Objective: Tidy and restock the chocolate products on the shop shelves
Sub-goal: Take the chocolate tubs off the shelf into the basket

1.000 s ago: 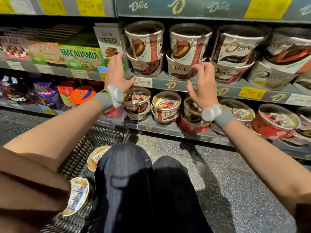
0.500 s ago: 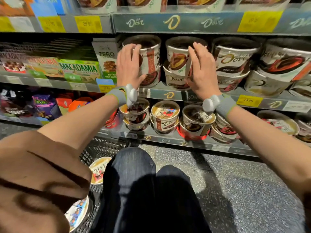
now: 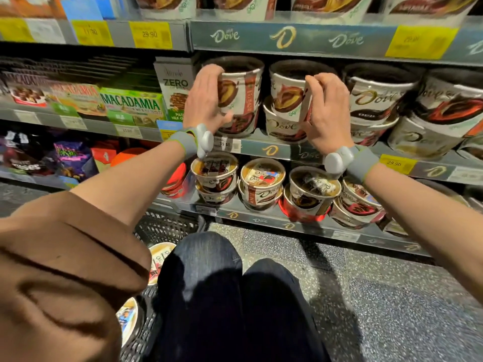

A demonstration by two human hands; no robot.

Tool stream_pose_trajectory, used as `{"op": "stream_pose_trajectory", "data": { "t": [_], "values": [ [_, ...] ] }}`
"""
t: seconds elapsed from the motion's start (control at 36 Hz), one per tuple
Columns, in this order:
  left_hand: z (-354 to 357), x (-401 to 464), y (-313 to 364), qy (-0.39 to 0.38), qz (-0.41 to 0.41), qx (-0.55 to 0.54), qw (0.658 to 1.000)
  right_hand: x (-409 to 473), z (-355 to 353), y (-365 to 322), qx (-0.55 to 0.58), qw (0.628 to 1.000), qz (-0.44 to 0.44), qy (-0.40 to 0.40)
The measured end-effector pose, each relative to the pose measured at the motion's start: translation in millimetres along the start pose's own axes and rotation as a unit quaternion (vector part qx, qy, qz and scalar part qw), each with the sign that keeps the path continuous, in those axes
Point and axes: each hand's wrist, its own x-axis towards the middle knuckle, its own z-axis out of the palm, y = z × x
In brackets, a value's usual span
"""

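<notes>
Two tubs sit on top of stacks on the middle shelf [image 3: 261,148], up at twelve o'clock. My left hand [image 3: 206,100] wraps round the left tub [image 3: 241,86], and my right hand [image 3: 324,113] curls round the right tub [image 3: 288,91], I think to turn their fronts out.

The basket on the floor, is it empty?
No, the basket beside the person's knees holds chocolate tubs.

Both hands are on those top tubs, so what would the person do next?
Probably turn them label-forward. The left hand grips the top white-and-brown Dove tub; the right hand grips its neighbour tub, both stacked on lower tubs.
</notes>
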Motion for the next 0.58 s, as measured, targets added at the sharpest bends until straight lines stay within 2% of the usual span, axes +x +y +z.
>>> {"op": "stream_pose_trajectory", "data": {
  "t": [0.08,0.25,0.39,0.58],
  "values": [
    [-4.9,2.3,4.7,0.007,0.009,-0.018,1.0,-0.4,-1.4,3.4,0.002,1.0,0.007,-0.001],
    [-11.6,-6.0,8.1,0.009,0.006,-0.016,1.0,-4.1,-2.0,-1.0,0.016,0.998,0.047,0.048],
    [-18.6,-15.0,9.5,0.03,0.022,-0.016,0.999,-8.6,-6.2,-1.7,0.028,0.997,0.042,0.06],
    [-36.5,-46.8,8.4,0.073,0.022,-0.004,0.997,-25.3,-14.6,-14.0,0.077,0.987,-0.018,0.137]
  ]
}}
